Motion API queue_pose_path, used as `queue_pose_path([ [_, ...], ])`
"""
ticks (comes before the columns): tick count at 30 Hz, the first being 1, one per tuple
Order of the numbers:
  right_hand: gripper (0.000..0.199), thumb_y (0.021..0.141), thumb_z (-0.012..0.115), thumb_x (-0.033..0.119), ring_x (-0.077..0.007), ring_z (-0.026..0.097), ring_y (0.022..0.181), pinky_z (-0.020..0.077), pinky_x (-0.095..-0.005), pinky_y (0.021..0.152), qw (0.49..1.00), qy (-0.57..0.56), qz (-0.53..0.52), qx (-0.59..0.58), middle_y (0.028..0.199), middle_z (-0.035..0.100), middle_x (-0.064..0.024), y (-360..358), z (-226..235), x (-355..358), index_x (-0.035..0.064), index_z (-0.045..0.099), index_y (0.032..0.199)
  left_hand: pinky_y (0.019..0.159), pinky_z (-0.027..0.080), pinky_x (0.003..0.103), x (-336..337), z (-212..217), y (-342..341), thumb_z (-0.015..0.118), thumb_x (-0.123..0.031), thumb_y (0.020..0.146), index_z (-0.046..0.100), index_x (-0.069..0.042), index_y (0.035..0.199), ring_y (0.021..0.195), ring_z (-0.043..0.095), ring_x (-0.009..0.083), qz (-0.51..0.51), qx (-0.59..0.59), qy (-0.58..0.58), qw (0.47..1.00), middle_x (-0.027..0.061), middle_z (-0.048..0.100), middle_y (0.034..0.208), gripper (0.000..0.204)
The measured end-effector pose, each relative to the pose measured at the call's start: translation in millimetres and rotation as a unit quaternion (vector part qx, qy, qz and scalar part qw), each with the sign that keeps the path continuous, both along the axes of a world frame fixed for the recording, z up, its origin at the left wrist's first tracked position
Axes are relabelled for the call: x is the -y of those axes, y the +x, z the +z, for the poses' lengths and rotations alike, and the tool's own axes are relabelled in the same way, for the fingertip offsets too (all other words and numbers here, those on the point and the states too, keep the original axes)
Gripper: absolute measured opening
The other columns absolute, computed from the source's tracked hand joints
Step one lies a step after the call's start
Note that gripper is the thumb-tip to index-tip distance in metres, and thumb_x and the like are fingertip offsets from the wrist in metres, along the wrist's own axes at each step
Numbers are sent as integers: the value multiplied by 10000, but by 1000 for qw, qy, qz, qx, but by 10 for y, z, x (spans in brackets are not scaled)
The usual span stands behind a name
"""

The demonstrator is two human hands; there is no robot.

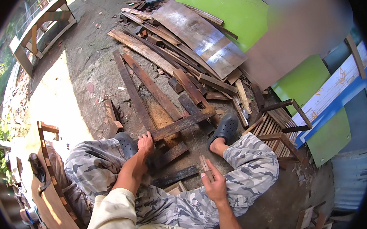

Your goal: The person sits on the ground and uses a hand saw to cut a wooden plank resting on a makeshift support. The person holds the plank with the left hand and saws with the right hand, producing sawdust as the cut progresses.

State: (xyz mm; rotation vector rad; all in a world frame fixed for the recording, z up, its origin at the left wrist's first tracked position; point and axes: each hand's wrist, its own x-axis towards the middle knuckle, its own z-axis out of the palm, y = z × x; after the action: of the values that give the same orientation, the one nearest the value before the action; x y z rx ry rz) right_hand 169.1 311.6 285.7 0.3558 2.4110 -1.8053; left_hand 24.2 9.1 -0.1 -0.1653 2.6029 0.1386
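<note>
The left hand (145, 143) is clamped over the near end of a dark, weathered wooden plank (183, 123), fingers wrapped around it and pressing it down on a short charred block (172, 154) just beneath the grip. The right hand (213, 184) is closed around the wooden handle of a hand saw (199, 153), whose thin blade runs up and away from that grip toward the plank and meets it about midway along.

As for progress, I judge the cut to be at or near its start: the plank looks whole from end to end, no severed piece hangs from it, and I cannot make out a kerf where the blade touches. A patch of pale sawdust (162, 118) lies just beyond the left grip. The cut itself seems to remain almost wholly to be made.

The plank's long axis runs from the left grip outward to the right and slightly away from the person, its far end pointing toward the black clog (225, 128) on the right foot. It lies flat, nearly crosswise to the saw blade and to the long reddish boards (142, 87) stretching away beyond it. Both camouflage-trousered legs flank the work.
</note>
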Motion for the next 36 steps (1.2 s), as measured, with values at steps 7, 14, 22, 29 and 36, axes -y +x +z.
queue_pose_path([
  [7, 543, 863, 589, 77, -346, 648, 1206, 497, -360, 997, 998, -2, 37, -49, 1292, 646, -275, -6, -141, -71, -76, 543, 1382, 914, 560, 499, -12, -58, -131, 744, -398, 878, 276, -27, 1550, 1221, 543, 487, -33, -25, 7, 999, 253, 536, 1311, 899],
  [14, 555, 861, 595, 46, -318, 647, 1197, 494, -348, 995, 995, 21, 91, -29, 1297, 645, -261, -38, -145, 21, -68, 532, 1400, 881, 577, 490, -6, -108, -174, 654, -219, 901, 278, -19, 1559, 1178, 555, 483, -16, -36, 20, 999, 263, 527, 1304, 783],
  [22, 621, 902, 615, -13, -165, 698, 874, 545, -291, 809, 980, 66, 184, -22, 993, 728, -115, -38, -361, 154, -18, 440, 1497, 1113, 380, 579, -125, -41, -116, 744, -403, 871, 147, -64, 1609, 1447, 284, 529, 61, -19, 19, 998, 293, 304, 1566, 1008],
  [29, 583, 928, 626, 45, -222, 712, 894, 544, -329, 832, 981, 91, 168, 16, 980, 728, -140, -31, -264, 286, -19, 455, 1482, 1183, 271, 575, -285, 421, -142, 696, -455, 900, 145, -86, 1611, 1512, 160, 485, 86, 26, 48, 995, 278, 170, 1638, 973],
  [36, 579, 938, 638, 88, -356, 712, 996, 537, -393, 892, 977, 105, 186, 4, 1069, 709, -222, -37, -320, 331, -33, 451, 1472, 1170, 337, 479, -116, 37, -222, 517, -192, 997, 381, -43, 1527, 1493, 289, 380, -29, -62, 29, 997, 221, 259, 1633, 567],
])
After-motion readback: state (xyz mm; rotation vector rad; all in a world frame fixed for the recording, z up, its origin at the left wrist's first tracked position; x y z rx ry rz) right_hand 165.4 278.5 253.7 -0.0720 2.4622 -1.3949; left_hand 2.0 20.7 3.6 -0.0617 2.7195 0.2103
